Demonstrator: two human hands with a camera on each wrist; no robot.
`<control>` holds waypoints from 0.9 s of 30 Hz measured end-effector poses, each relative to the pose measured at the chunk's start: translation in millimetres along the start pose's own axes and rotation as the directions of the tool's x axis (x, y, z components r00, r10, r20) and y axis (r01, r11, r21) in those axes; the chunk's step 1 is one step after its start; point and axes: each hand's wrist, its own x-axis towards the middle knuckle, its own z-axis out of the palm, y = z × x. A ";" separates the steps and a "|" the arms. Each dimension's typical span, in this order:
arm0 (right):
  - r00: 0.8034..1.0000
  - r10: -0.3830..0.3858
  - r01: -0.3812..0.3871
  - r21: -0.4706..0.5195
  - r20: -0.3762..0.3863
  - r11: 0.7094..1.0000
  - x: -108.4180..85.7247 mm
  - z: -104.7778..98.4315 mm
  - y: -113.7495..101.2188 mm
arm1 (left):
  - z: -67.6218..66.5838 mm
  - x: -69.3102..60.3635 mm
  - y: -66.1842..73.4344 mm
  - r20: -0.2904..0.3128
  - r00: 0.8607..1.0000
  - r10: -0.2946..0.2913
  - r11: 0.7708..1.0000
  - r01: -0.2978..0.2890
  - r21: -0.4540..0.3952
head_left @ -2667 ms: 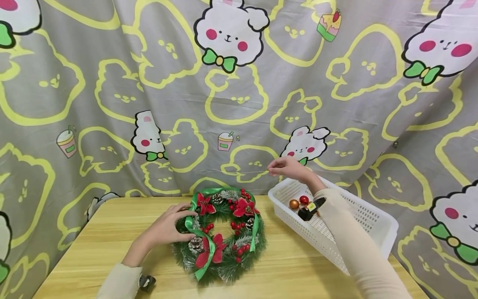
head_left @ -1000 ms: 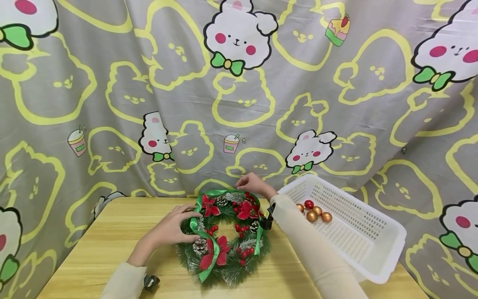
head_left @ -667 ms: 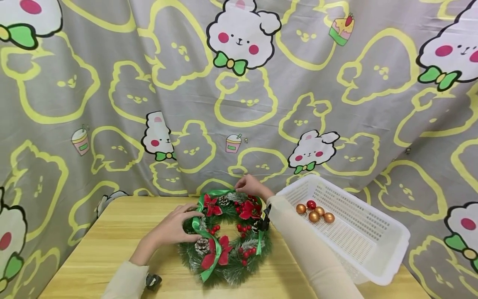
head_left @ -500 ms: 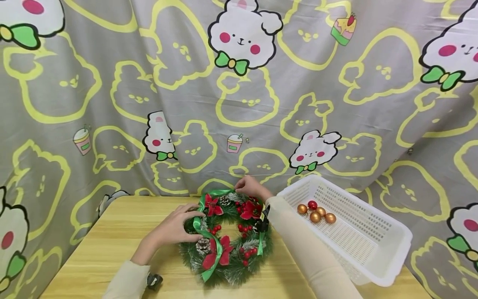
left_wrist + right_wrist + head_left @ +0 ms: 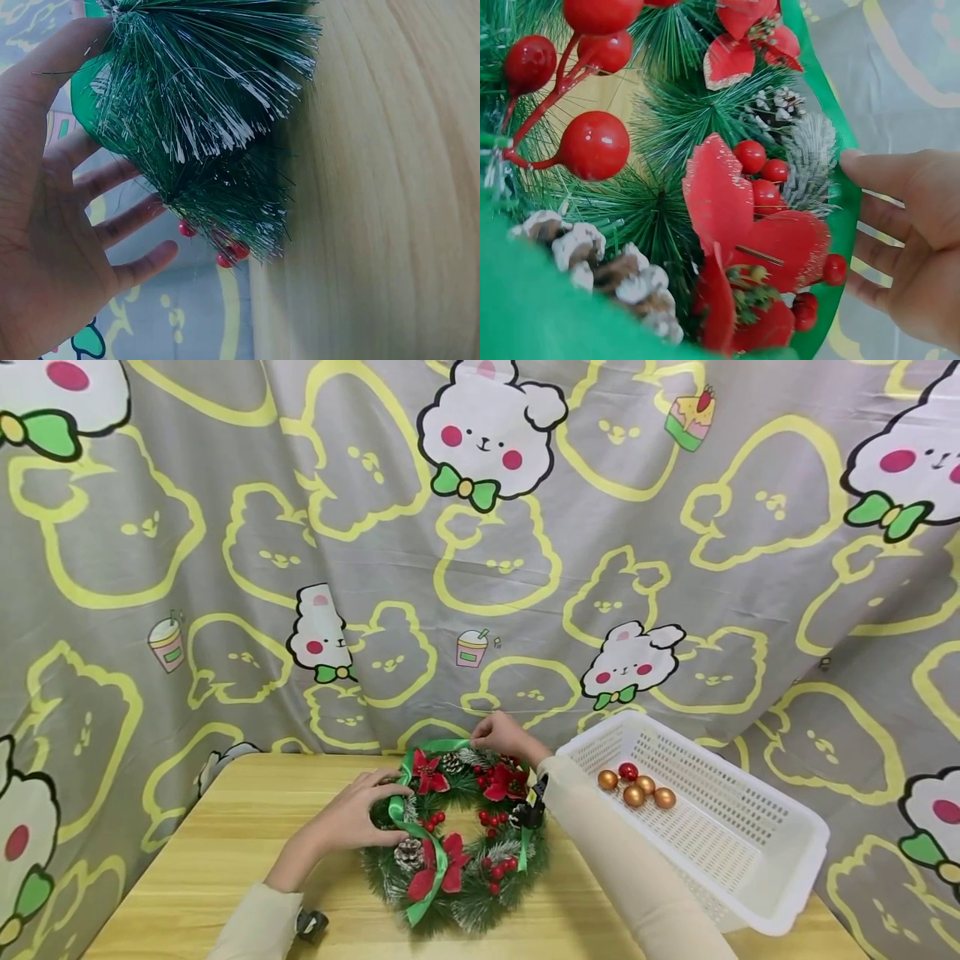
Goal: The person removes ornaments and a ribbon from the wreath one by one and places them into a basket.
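Observation:
A green Christmas wreath (image 5: 474,912) lies on the table, decorated with red poinsettias (image 5: 441,868), pine cones (image 5: 408,854) and red berries. Green ribbon (image 5: 431,892) runs around and over it. My left hand (image 5: 351,812) grips the wreath's left side; the left wrist view has the thumb on one side and the fingers spread on the other. At the wreath's back right edge, my right hand (image 5: 506,734) pinches the ribbon. In the right wrist view the thumb of that hand (image 5: 922,232) presses the ribbon's near face, and the fingers reach behind it.
To the right stands a white perforated plastic basket (image 5: 765,860), set at an angle. Several gold balls (image 5: 634,795) and one red ball (image 5: 627,771) lie inside near its far left end. A cartoon-print curtain (image 5: 360,560) hangs directly behind the wooden table (image 5: 225,827).
My right hand has moved left from above the basket to the wreath's back edge and pinches the ribbon, uncovering the balls. My left hand stays on the wreath. Little differs over the last half second.

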 end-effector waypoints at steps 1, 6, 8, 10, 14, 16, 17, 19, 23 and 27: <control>1.000 -0.008 0.008 0.005 0.011 1.000 -1.4 -1.5 -1.1 | 0.0 -0.2 0.0 0.001 1.000 -0.001 1.000 0.001 0.000; 0.996 -0.066 0.067 -0.003 0.055 0.998 -7.8 -8.8 -7.4 | -0.2 -0.9 -0.7 0.000 1.000 0.001 1.000 -0.001 0.000; 0.994 -0.086 0.087 -0.006 0.064 0.996 -9.6 -11.8 -10.8 | -0.4 -1.1 -1.4 0.000 1.000 0.002 1.000 -0.002 0.006; 0.993 -0.100 0.101 -0.008 0.070 0.995 -11.2 -14.8 -15.2 | -0.7 -1.3 -2.1 0.001 1.000 0.003 1.000 -0.003 0.013; 0.992 -0.113 0.115 -0.019 0.059 0.993 -13.7 -21.0 -23.5 | -1.6 -1.5 -2.9 0.003 1.000 0.005 1.000 -0.005 0.011; 0.992 -0.113 0.115 -0.028 0.049 0.993 -14.0 -24.4 -26.3 | -2.0 -1.4 -2.9 0.004 1.000 0.008 1.000 -0.008 0.008; 0.992 -0.116 0.118 -0.033 0.042 0.992 -14.1 -26.1 -27.4 | -2.1 -1.3 -2.9 0.004 1.000 0.010 1.000 -0.010 0.007; 0.992 -0.123 0.124 -0.035 0.033 0.992 -13.9 -29.5 -29.6 | -2.2 -1.0 -2.6 0.003 1.000 0.012 1.000 -0.012 0.009; 0.993 -0.115 0.115 -0.034 0.005 0.993 -13.2 -35.6 -31.0 | -1.8 -0.4 -2.1 0.002 1.000 0.015 1.000 -0.015 0.015; 0.998 -0.056 0.055 -0.025 -0.040 0.998 -13.3 -40.5 -30.5 | -1.3 0.7 -1.3 -0.003 1.000 0.020 1.000 -0.019 0.014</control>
